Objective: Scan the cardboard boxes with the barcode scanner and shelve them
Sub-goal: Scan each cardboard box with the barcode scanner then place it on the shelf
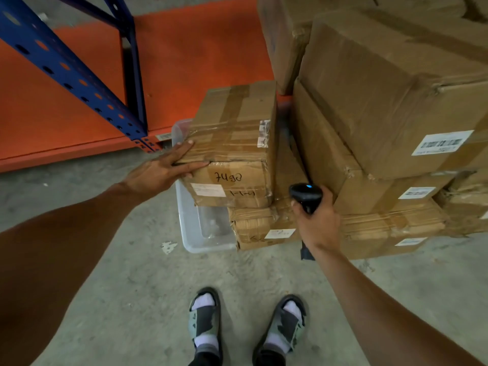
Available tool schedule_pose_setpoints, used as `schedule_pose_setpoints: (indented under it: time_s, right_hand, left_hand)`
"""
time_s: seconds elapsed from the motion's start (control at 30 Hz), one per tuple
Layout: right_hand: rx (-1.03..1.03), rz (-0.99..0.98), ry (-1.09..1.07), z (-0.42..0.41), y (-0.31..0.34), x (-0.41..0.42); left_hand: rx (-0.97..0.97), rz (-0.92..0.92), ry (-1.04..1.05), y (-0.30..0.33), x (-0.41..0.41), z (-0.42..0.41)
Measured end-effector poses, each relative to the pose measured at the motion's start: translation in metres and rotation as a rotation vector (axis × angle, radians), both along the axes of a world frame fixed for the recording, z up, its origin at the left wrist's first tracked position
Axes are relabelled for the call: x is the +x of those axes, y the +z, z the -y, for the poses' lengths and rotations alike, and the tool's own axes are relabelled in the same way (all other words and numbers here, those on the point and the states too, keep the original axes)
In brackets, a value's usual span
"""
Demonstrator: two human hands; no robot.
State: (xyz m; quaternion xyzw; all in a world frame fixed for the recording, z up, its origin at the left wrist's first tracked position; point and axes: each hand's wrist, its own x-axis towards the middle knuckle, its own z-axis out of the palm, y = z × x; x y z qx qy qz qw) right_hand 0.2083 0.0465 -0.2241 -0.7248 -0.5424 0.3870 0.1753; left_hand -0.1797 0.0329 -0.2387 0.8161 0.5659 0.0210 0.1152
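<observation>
A taped cardboard box marked "7498" sits on a clear plastic tub and on another flat box. My left hand lies flat against that box's left front corner, fingers straight. My right hand grips a black barcode scanner with a blue light on top, held low beside the box's right side. To the right rises a stack of larger cardboard boxes with white barcode labels.
An orange shelf deck with a blue perforated upright stands at the left, low over the concrete floor. My two feet in sandals stand just in front of the boxes.
</observation>
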Motion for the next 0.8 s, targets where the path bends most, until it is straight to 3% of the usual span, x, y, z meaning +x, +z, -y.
schedule_pose_setpoints:
  time_s: [0.3, 0.5, 0.63, 0.8]
  right_hand:
    - [-0.144, 0.382, 0.242, -0.051, -0.035, -0.03]
    - [-0.2, 0.447, 0.28, -0.054, -0.038, -0.037]
    - [-0.078, 0.346, 0.198, -0.039, -0.021, -0.031]
    - [0.172, -0.097, 0.086, -0.009, 0.02, -0.06]
  left_hand:
    - [0.007, -0.002, 0.047, -0.007, -0.001, 0.011]
    - [-0.004, 0.024, 0.008, -0.004, 0.001, 0.008]
    - [-0.043, 0.061, 0.052, 0.0, 0.005, 0.012]
    - [-0.127, 0.107, 0.125, 0.008, 0.012, 0.013]
